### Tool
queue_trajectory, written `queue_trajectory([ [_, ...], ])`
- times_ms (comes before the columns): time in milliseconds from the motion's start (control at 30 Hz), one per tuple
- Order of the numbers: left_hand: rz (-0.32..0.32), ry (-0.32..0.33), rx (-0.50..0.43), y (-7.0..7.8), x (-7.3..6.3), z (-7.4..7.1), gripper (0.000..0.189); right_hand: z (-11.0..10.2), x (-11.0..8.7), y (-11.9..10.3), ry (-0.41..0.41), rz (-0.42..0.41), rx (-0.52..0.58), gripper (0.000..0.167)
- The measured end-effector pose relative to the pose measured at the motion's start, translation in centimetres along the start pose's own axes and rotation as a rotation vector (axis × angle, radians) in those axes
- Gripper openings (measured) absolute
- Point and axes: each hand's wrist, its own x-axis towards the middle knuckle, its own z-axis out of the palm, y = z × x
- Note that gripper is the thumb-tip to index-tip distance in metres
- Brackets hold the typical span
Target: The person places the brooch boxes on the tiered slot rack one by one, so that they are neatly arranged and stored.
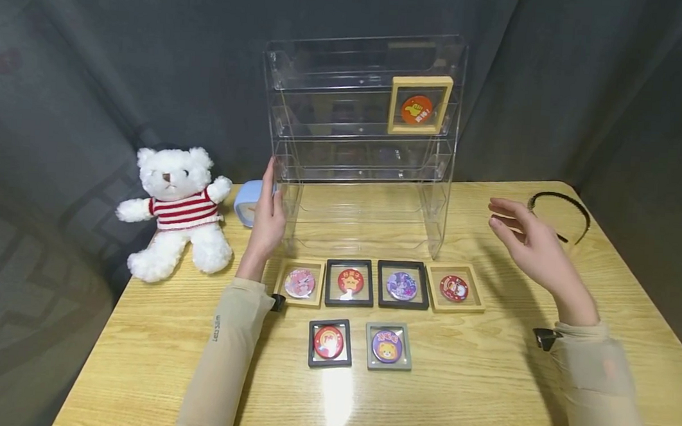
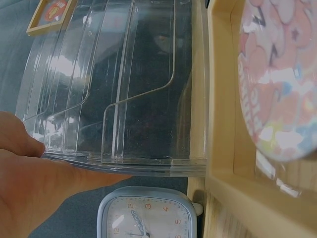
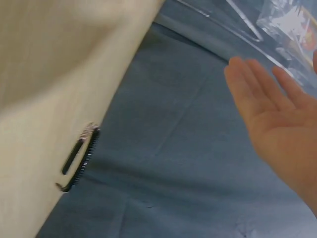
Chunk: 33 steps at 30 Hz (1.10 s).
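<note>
A clear acrylic tiered display rack (image 1: 361, 156) stands upright at the back of the table. My left hand (image 1: 268, 219) holds its left side panel, with the thumb near the front edge and the fingers along the outside in the left wrist view. A wood-coloured framed badge (image 1: 420, 106), orange with a yellow thumbs-up, sits high on the rack's right side. My right hand (image 1: 532, 252) hovers above the table right of the rack, fingers relaxed and holding nothing. Before the rack lie several framed badges, among them a pink one (image 1: 299, 283) and a red one (image 1: 454, 288).
A white teddy bear (image 1: 177, 211) in a striped top sits at the left, beside a light-blue clock (image 2: 148, 213). A black headband (image 1: 567, 196) lies at the back right. Two smaller framed badges, one red (image 1: 330, 342) and one purple (image 1: 388, 346), lie nearer the front.
</note>
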Motion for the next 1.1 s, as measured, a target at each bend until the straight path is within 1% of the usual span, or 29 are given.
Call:
queue_trajectory([
  [167,0.007,0.001,-0.01,-0.1,0.1,0.0,0.062,0.2,-0.6,0.8,-0.047,-0.019,-0.005,0.049],
  [300,0.005,0.001,-0.011,0.0,0.1,0.0,0.062,0.4,-0.9,1.2,-0.101,-0.039,0.003,0.046],
  [433,0.012,0.004,-0.017,0.0,0.0,0.0,0.062,0.6,-1.1,1.5,-0.159,-0.036,0.024,0.047],
  [600,0.008,0.005,-0.023,0.1,0.0,0.1,0.062,0.6,-1.6,1.7,-0.25,0.0,0.021,0.054],
  [700,0.004,0.001,-0.035,0.2,0.0,0.1,0.062,0.5,-2.0,1.8,-0.339,-0.002,0.029,0.059],
  [833,0.011,0.003,-0.048,0.1,0.0,0.1,0.062,0.8,-2.3,2.1,-0.451,-0.018,0.047,0.072],
  [933,0.016,0.005,-0.052,0.1,0.0,0.1,0.062,1.0,-2.4,2.3,-0.497,-0.024,0.031,0.079],
  [1100,0.007,0.005,-0.052,0.0,0.0,0.1,0.062,1.2,-2.6,2.5,-0.552,-0.012,-0.024,0.086],
])
